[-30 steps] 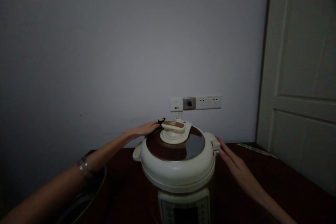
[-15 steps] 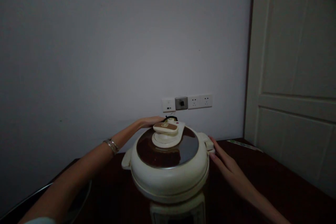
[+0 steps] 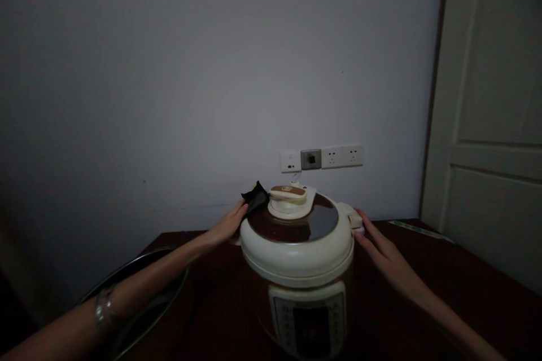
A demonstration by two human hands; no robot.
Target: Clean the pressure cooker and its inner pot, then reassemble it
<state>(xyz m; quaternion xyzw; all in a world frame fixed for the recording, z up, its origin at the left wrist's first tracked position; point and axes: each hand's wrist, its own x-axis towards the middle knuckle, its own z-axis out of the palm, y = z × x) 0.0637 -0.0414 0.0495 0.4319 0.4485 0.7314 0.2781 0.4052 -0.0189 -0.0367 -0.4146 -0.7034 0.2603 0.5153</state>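
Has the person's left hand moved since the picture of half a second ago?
Yes. Against the wall sockets, the left hand has moved left and lower in view, from the lid's far edge toward its left side.

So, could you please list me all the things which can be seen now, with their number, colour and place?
cooker: 1, white and brown, on the table, centre
lid handle: 1, white and brown, atop the cooker
control panel: 1, pale with dark screen, cooker's front
cloth-like piece: 1, black with some yellow, lid's left edge
round vessel: 1, dark, lower left
flat strip: 1, pale and greenish, table's right
table: 1, dark reddish brown, below
wall plates: row of 4, three white, one grey, behind the cooker
wall: 1, greyish, back
door: 1, pale, right
bracelet: at least 1, silvery, left wrist
left hand: 1, bare, holding the cloth-like piece
right hand: 1, bare, at the cooker's right side
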